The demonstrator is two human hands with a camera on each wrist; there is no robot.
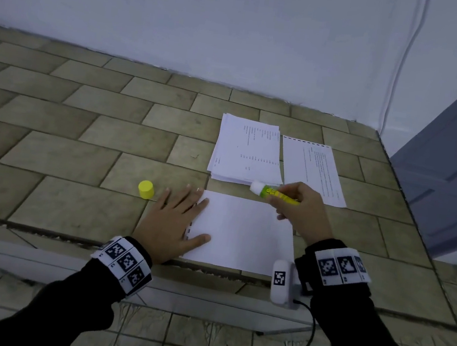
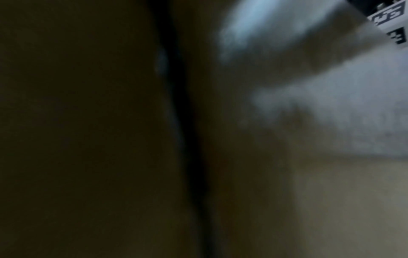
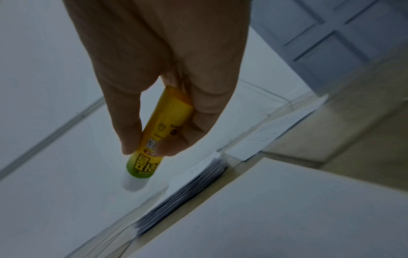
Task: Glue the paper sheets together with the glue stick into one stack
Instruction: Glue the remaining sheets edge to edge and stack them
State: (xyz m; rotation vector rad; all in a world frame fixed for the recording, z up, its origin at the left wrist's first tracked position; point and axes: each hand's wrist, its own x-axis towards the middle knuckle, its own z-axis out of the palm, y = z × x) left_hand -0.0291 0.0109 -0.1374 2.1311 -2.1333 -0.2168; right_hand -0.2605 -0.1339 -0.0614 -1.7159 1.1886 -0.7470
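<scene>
A blank white sheet point(image 1: 243, 230) lies on the tiled ledge near its front edge. My left hand point(image 1: 174, 221) lies flat with straight fingers, pressing on the sheet's left edge. My right hand point(image 1: 301, 208) grips a yellow-green glue stick point(image 1: 274, 193), uncapped, its white tip pointing left above the sheet's far edge. In the right wrist view the glue stick point(image 3: 154, 143) is pinched between thumb and fingers. A stack of printed sheets point(image 1: 247, 152) lies behind, and a single printed sheet point(image 1: 313, 169) lies to its right. The left wrist view is dark and blurred.
The yellow glue cap point(image 1: 146, 189) stands on the tiles just left of my left hand. A white wall rises behind the ledge, and a grey door point(image 1: 455, 162) stands at the right. A white device point(image 1: 283, 284) with a cable hangs at the ledge's front edge.
</scene>
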